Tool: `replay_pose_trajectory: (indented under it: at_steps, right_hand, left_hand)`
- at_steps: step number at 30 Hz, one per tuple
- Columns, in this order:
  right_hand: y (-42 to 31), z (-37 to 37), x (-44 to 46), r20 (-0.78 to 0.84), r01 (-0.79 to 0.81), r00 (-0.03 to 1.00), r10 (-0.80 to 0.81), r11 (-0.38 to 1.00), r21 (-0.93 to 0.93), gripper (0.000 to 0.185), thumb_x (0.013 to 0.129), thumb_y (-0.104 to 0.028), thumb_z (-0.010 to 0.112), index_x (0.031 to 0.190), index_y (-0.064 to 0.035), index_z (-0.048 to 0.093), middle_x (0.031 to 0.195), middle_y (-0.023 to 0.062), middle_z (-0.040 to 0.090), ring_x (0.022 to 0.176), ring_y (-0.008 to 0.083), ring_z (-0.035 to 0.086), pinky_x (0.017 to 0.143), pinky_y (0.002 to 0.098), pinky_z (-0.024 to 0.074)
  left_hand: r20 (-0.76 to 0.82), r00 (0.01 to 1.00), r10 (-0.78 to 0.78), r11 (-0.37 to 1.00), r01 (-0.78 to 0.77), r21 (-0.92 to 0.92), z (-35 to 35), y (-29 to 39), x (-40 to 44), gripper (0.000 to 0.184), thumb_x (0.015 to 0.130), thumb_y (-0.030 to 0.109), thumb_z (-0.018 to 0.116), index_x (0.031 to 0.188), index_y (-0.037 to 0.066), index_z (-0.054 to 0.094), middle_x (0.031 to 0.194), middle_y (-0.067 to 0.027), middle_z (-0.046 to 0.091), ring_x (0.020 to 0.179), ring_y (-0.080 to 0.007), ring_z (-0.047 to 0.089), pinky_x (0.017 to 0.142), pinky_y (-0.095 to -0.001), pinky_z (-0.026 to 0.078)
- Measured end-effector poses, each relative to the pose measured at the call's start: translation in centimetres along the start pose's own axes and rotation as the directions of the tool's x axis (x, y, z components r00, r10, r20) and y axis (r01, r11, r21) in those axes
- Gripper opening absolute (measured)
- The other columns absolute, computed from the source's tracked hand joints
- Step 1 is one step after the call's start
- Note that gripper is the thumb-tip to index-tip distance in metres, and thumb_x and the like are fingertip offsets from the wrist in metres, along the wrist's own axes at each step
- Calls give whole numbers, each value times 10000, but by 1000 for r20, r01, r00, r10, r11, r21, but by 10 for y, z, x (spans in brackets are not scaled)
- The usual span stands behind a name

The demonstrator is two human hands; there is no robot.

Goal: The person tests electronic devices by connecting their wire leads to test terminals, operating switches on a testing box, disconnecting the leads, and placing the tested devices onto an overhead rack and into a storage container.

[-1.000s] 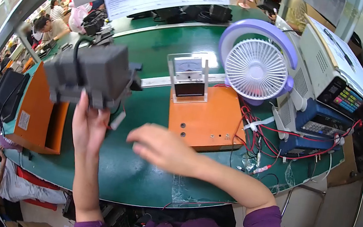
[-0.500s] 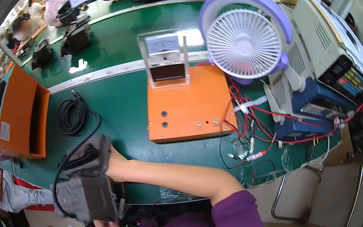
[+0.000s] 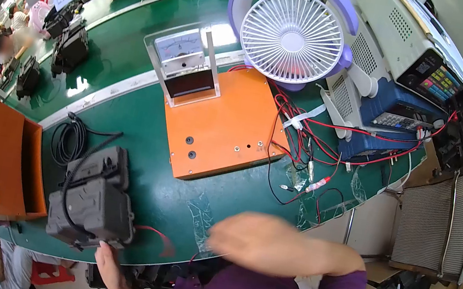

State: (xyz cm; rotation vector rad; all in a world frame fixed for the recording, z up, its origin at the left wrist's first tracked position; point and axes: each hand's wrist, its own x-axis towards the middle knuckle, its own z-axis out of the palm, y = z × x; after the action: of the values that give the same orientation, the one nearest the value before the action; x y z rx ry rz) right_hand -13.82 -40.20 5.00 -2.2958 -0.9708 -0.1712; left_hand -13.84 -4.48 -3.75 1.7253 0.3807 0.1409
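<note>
A dark grey plastic case, hinged apart into two halves, rests on the green bench at the left. Its black cable runs over it and lies coiled behind. My left hand grips the case's near edge, some of its fingers hidden. A thin red wire comes out of the case's right side, blurred at its end. My right hand is over the front of the bench, away from the case. Motion smears its fingers, so whether it holds anything does not show.
An orange box with an analogue meter stands mid-bench. Behind it are a purple-white fan and stacked instruments with red leads. An orange bin stands left. Other people work beyond; a chair is right.
The case has gone from being held up between both hands to resting on the bench. My right hand has left it and swung right, toward my body. The view has shifted slightly.
</note>
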Motion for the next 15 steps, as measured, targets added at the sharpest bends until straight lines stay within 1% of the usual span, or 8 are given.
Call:
replay_pose_trajectory:
  at_steps: [2, 4, 5, 8, 9, 10, 11, 15]
  right_hand:
    - [12, -34, -33, -79, -256, 967, 243, 917, -306, 236, 747, -92, 555, 974, -40, 591, 1000, 93, 610, 960, 248, 600, 823, 345, 483]
    - [17, -55, -62, -208, -470, 882, 424, 751, -464, 247, 751, -70, 564, 994, -50, 598, 966, 66, 614, 899, 224, 602, 770, 331, 477]
    - [17, -59, -74, -237, -514, 856, 459, 715, -475, 249, 747, -63, 571, 995, -50, 598, 963, 64, 613, 882, 221, 599, 756, 331, 472]
    - [22, -53, -94, -291, -552, 832, 472, 657, -514, 270, 732, -52, 597, 1002, -50, 596, 973, 59, 603, 864, 215, 587, 731, 329, 462]
    - [24, -47, -94, -287, -537, 843, 455, 690, -485, 274, 732, -54, 597, 1006, -51, 595, 989, 59, 597, 874, 215, 585, 727, 326, 461]
    - [26, -42, -93, -284, -522, 853, 438, 722, -453, 278, 731, -55, 597, 1009, -51, 594, 1006, 60, 592, 884, 214, 582, 723, 324, 461]
    - [30, -36, -90, -290, -501, 865, 410, 747, -436, 300, 731, -60, 589, 1031, -55, 589, 1004, 63, 579, 870, 214, 573, 725, 324, 462]
    - [43, 2, -96, -117, -474, 876, 469, 785, -399, 218, 704, -71, 613, 915, -59, 562, 832, 64, 526, 817, 223, 565, 713, 345, 463]
  left_hand:
    - [-35, 999, 29, 999, -28, 41, 4, -3, 4, 381, 989, 371, 398, 867, 31, 522, 716, -74, 567, 647, -159, 514, 737, -354, 436]
    - [449, 894, -5, 923, 178, -342, 12, 20, 8, 431, 998, 390, 337, 882, 20, 524, 635, -113, 563, 559, -204, 543, 677, -385, 482]
    - [505, 858, -92, 817, 355, -455, 11, 20, 8, 456, 1000, 393, 305, 881, 7, 516, 575, -154, 546, 483, -247, 545, 575, -406, 509]
    - [327, 937, -120, 961, 192, -198, 34, 23, 0, 466, 993, 384, 341, 862, -14, 545, 638, -147, 573, 532, -246, 571, 563, -389, 514]
    - [287, 958, 25, 999, -36, 35, 36, 17, -1, 379, 987, 281, 392, 886, -24, 594, 744, -188, 635, 630, -262, 612, 642, -367, 502]
    - [324, 939, 111, 742, -296, 601, 37, 40, -7, 285, 954, 193, 446, 907, -32, 614, 777, -156, 652, 691, -224, 615, 659, -319, 478]
    - [313, 917, 246, 727, -388, 566, 39, 37, -10, 213, 919, 132, 489, 902, -40, 614, 773, -130, 654, 667, -206, 603, 626, -306, 460]
    - [276, 938, 208, 778, -330, 534, 43, 69, -39, 169, 893, 86, 506, 904, -42, 615, 753, -126, 653, 643, -208, 603, 600, -296, 457]
